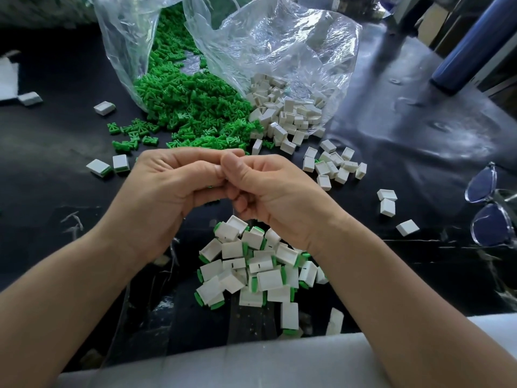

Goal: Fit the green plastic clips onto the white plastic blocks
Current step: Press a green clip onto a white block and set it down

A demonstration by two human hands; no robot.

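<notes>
Largely, the work itself is being hidden: the left hand (pixel 173 189) and the right hand (pixel 275 197) are being held together above the table, fingers curled and thumbs meeting. A green clip (pixel 210 187) is being gripped under the left fingers, with only a sliver of it showing. Whether anything is being gripped by the right hand cannot be told. No white block is being shown between the hands.

The loose green clips (pixel 190 107) are being spilled in a heap from a clear plastic bag (pixel 126 46). Just beside it, the white blocks (pixel 282 113) are being spilled from a second clear bag (pixel 279 43); they are small, boxy and hollow on one face. More blocks (pixel 333 166) are being left scattered to the right. Below the hands, a pile of fitted blocks (pixel 251 264) is being kept, each with green edging at one end.

Everything is being carried by a glossy black table (pixel 405 130). Clear-framed glasses (pixel 486 208) are being cut off at the right edge, and a blue cylinder (pixel 475 43) is being blurred at the far corner.
</notes>
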